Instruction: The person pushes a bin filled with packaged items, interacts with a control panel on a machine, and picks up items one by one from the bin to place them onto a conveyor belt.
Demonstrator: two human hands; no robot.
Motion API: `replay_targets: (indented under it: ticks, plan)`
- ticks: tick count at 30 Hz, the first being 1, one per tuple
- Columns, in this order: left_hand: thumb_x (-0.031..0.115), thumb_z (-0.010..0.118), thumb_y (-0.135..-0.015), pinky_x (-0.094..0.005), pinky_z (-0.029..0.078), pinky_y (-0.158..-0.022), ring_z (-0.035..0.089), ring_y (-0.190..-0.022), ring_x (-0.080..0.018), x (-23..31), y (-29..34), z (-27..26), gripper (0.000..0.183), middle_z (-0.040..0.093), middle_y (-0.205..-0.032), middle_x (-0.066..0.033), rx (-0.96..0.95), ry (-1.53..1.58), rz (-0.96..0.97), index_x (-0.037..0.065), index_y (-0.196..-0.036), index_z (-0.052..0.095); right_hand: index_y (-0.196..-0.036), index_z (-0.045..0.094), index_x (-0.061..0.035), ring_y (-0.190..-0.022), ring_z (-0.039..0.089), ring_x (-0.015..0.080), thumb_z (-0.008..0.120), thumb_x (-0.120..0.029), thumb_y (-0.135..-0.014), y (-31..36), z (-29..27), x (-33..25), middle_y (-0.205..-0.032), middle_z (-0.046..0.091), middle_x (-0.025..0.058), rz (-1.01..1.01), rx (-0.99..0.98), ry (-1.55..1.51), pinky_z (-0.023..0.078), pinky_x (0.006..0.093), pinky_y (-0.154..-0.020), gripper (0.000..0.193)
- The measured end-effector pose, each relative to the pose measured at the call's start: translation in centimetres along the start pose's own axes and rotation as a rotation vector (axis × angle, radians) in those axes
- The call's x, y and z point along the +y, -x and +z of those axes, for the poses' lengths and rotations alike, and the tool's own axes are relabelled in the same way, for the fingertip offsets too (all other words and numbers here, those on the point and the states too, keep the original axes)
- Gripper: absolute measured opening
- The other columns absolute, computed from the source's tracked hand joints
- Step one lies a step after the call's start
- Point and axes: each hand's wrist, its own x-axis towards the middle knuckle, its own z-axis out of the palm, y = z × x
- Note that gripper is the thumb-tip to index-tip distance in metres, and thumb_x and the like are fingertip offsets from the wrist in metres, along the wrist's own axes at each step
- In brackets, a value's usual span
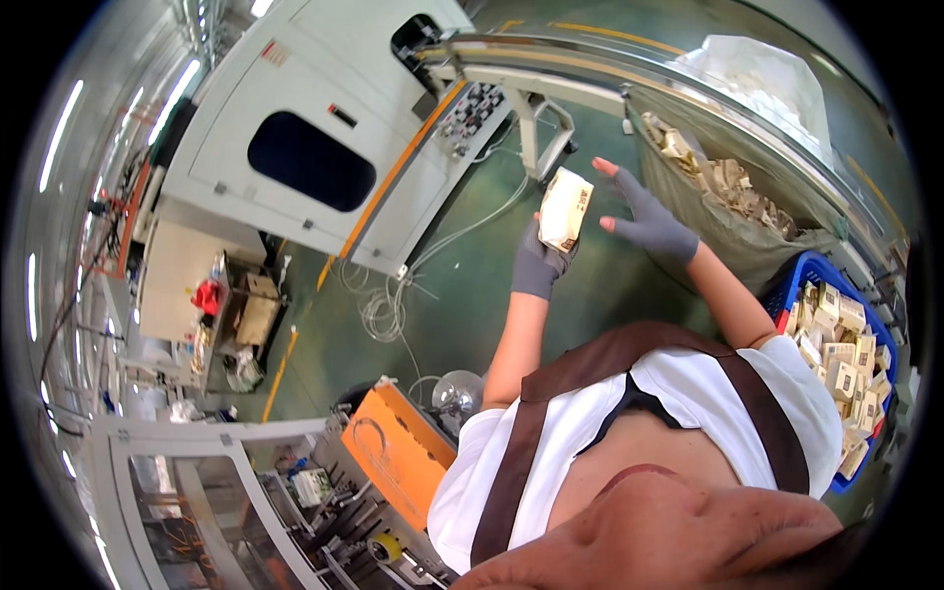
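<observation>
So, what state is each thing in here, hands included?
Left hand: gloved, fingertips bare, holding the small box
Right hand: gloved, fingertips bare, open, empty
Small box: held, tilted
Blue basket: full of jumbled boxes
Green sack: open-topped, scraps heaped inside
Cable: loosely coiled on the floor
White machine: running or not, can't tell

Matt, soft cloth covers the left hand (546, 265) and right hand (657, 224). The held carton (564, 208) is smooth paperboard with a light sheen. At far left, the machine cabinet (295, 79) looks like smooth painted metal, its window (310, 162) glossy. At near right, the basket (787, 282) is shiny plastic; the sack (710, 221) beyond it is matt, creased fabric.
</observation>
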Motion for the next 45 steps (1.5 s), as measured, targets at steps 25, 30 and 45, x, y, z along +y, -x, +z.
replay_targets:
  ticks: [25, 30, 45]
  plan:
    - [0.028, 0.069, -0.081, -0.0295, 0.049, -0.08, 0.058, -0.093, -0.0161, -15.7, -19.1, 24.0, 0.051, 0.058, -0.107, -0.0093, -0.067, -0.588, 0.005, -0.002, -0.117, 0.048, -0.128, 0.044, -0.0095, -0.078, 0.06, 0.0326, 0.052, -0.016, -0.084, 2.3, -27.9, 11.2, -0.094, 0.06, 0.0144, 0.341, 0.264, 0.561, 0.047, 0.0405, -0.069, 0.045]
    - [0.027, 0.071, -0.08, -0.028, 0.047, -0.08, 0.057, -0.093, -0.0149, -15.8, -26.2, 25.5, 0.052, 0.058, -0.107, -0.0091, -0.151, -0.543, -0.065, -0.003, -0.116, 0.048, -0.111, 0.058, -0.0065, -0.078, 0.059, 0.0344, 0.054, -0.013, -0.085, -1.6, -30.0, 14.3, -0.086, 0.06, 0.0171, 0.181, 0.684, 0.621, 0.047, 0.0391, -0.067, 0.027]
    - [0.076, 0.054, -0.063, -0.0395, 0.031, -0.104, 0.038, -0.124, -0.0243, -16.8, -49.9, 29.3, 0.115, 0.034, -0.137, -0.0139, -1.02, -0.035, -0.482, -0.002, -0.14, 0.017, -0.097, 0.063, 0.0018, -0.07, 0.059, 0.0129, 0.05, -0.014, -0.092, -15.9, -35.6, 13.0, -0.084, 0.066, 0.0051, 0.274, 1.493, 0.282, 0.045, 0.0234, -0.067, 0.021]
